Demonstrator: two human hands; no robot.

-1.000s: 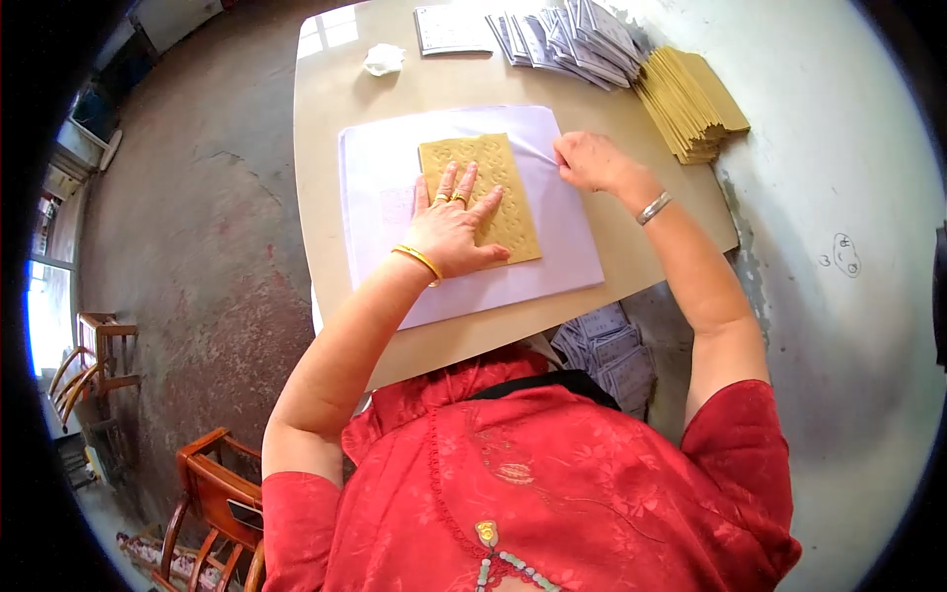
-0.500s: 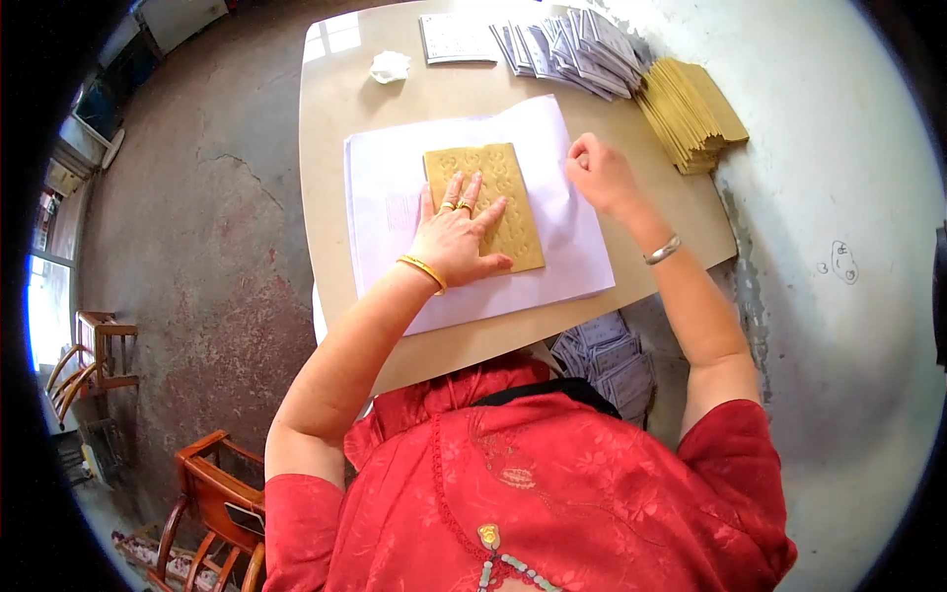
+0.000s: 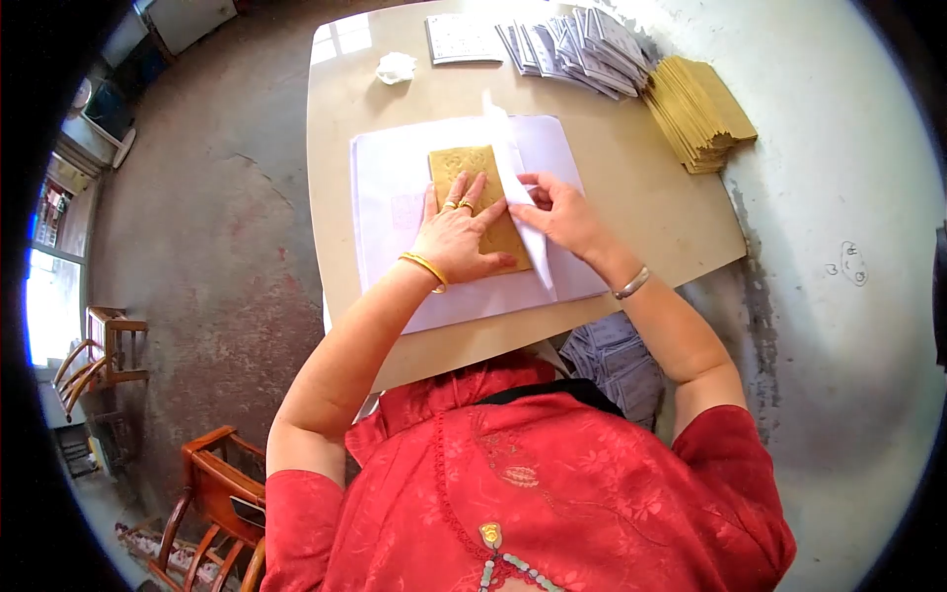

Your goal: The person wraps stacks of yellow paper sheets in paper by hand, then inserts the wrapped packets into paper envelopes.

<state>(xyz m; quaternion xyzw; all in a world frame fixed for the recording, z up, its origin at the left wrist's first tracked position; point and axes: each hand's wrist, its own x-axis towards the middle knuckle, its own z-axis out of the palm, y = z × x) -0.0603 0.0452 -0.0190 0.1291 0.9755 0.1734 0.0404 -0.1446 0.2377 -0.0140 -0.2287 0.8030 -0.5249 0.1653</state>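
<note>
Folding a large white paper sheet [image 3: 385, 271] over a flat, rectangular yellow paper pad with an embossed surface [image 3: 503, 237], the person works near the middle of the smooth beige desk [image 3: 651, 217], a little toward its near edge. The left hand [image 3: 456, 242] is spread flat on the pad, pressing it and grasping nothing. The right hand [image 3: 567, 217] pinches the sheet's raised right-hand flap [image 3: 508, 163] between thumb and fingers, just beside the left index fingertip.

The folding looks barely begun: one flap stands along the pad's right side, not yet laid down, while the sheet's left part lies flat and open. Toward the desk's far right corner, thin yellow paper pads in a leaning stack [image 3: 695, 113] lie untouched; beside them, along the far edge, fan white printed packets [image 3: 577, 49], perhaps finished ones.
</note>
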